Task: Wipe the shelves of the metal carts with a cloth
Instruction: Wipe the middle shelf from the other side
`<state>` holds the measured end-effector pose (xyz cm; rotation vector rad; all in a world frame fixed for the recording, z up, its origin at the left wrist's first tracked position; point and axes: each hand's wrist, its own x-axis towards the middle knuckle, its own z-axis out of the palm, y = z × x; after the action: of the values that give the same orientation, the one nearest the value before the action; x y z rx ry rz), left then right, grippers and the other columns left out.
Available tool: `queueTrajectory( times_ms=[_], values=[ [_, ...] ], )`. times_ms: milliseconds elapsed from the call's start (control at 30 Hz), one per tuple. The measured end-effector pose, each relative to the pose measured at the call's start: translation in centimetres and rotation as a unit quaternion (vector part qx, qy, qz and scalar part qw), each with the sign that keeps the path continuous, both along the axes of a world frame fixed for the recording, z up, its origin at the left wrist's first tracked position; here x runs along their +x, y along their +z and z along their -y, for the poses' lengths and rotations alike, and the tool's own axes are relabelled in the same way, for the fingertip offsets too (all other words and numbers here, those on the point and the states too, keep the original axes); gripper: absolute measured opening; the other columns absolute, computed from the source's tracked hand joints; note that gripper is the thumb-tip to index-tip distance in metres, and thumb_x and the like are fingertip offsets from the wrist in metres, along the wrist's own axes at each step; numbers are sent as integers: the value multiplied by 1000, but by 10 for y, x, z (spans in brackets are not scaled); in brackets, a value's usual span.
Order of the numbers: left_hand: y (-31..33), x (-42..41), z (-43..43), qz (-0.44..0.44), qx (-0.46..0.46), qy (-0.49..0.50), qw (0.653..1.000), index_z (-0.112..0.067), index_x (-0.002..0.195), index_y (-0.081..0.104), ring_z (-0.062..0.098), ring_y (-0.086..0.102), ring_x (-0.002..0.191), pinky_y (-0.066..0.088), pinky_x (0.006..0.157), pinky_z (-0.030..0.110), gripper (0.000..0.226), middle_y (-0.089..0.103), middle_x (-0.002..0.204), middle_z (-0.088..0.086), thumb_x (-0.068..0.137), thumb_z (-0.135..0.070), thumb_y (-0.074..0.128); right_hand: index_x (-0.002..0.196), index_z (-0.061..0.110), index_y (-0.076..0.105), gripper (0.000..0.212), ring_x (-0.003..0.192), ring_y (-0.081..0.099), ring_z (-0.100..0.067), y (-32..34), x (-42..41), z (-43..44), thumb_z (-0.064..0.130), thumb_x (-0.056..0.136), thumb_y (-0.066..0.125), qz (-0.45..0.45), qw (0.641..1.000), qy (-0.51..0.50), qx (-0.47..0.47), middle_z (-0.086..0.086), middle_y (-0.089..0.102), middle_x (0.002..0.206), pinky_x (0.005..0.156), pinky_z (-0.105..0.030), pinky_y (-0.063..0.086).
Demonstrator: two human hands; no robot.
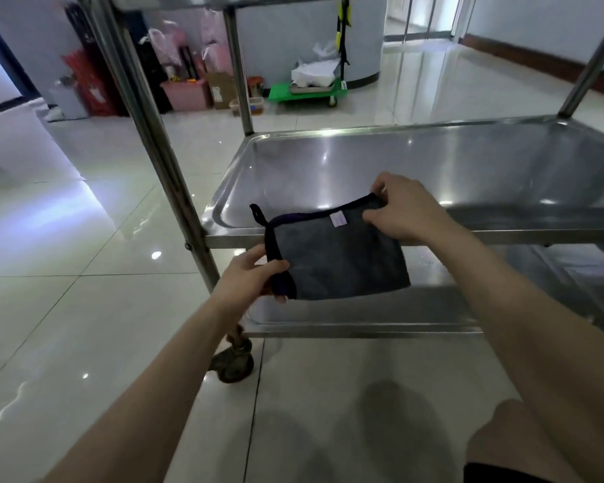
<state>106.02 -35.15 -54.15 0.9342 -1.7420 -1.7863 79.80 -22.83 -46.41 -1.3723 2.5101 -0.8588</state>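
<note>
- So, we've got the grey cloth (342, 263) up in the air with both hands. It's just in front of the front rim of the cart's middle shelf (433, 162), not lying on it.
- Our left hand (255, 273) has its fingers curled round the cloth's dark-trimmed left edge, down near the bottom corner. The thumb is on top and one fingertip pokes out underneath.
- Our right hand (403, 210) pinches the top right corner, thumb and fingers closed on the dark trim.
- The cloth looks folded into a rough rectangle and stretched fairly flat between the two grips, tilted so the right corner sits higher.
- There's a little white label (339, 218) on its top edge and a small dark loop (257, 212) sticking up off the top left corner.
- The middle shelf is shiny steel with a raised lip, and light spots glare off it.
- The lower shelf (363, 318) sits underneath, partly behind the cloth and our arms.
- The cart post (161, 151) runs up on the left, with a grubby caster wheel (232, 364) at its foot on the glossy tiled floor (67, 238).
- Way back by the wall there's a green trolley (307, 92) with white stuff piled on it, a pink bin (187, 94) and a cardboard box (222, 87) beside it.
- Our bare knee (509, 434) shows bottom right.
</note>
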Motion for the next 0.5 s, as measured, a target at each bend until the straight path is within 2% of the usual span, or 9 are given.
queueTrajectory(
  times_ms=[67, 167, 267, 333, 400, 467, 500],
  values=[
    [-10, 17, 12, 29, -31, -21, 999, -32, 133, 70, 21, 81, 94, 65, 74, 27, 31, 82, 115, -3, 105, -20, 70, 107, 31, 50, 34, 85, 61, -16, -13, 28, -17, 26, 84, 76, -18, 998, 21, -62, 10, 63, 96, 66, -30, 44],
    [-38, 40, 27, 89, -51, -46, 994, -44, 128, 69, 2, 76, 105, 59, 77, 16, 26, 79, 115, -22, 103, -38, 72, 111, 46, 42, 49, 78, 62, -2, -55, 73, -45, 30, 77, 73, 15, 991, 54, -123, 19, 64, 99, 62, -13, 39],
    [-79, 52, 37, 121, -38, -42, 991, -37, 127, 74, 2, 75, 106, 59, 90, 24, 34, 80, 118, -19, 97, -53, 74, 117, 51, 42, 54, 84, 64, 5, -119, 93, -55, 25, 84, 78, 51, 992, 57, -103, 23, 65, 100, 66, -8, 45],
    [-111, 53, 39, 139, -44, -32, 989, -32, 125, 77, 5, 78, 104, 63, 95, 31, 32, 82, 114, -14, 99, -50, 74, 117, 47, 47, 52, 87, 63, 9, -168, 93, -49, 19, 89, 81, 80, 993, 37, -78, 27, 66, 101, 68, -7, 43],
    [-141, 51, 37, 180, -75, -29, 980, -28, 122, 76, 10, 78, 101, 62, 95, 33, 25, 82, 110, -9, 104, -44, 72, 118, 38, 53, 44, 91, 67, 0, -211, 92, -41, 16, 91, 80, 114, 992, 12, -56, 22, 69, 106, 73, -16, 48],
    [-158, 49, 37, 254, -169, -56, 951, -27, 117, 73, 10, 72, 94, 57, 83, 26, 21, 78, 103, -12, 106, -44, 68, 124, 30, 54, 43, 97, 70, -17, -240, 93, -36, 12, 92, 78, 134, 990, -11, -45, 14, 70, 111, 81, -36, 55],
    [-160, 48, 37, 281, -205, -64, 935, -28, 115, 71, 7, 68, 90, 52, 76, 21, 19, 74, 99, -15, 106, -45, 67, 125, 29, 53, 44, 97, 70, -20, -248, 94, -35, 11, 93, 76, 140, 989, -17, -41, 14, 69, 112, 82, -39, 55]
  ],
)
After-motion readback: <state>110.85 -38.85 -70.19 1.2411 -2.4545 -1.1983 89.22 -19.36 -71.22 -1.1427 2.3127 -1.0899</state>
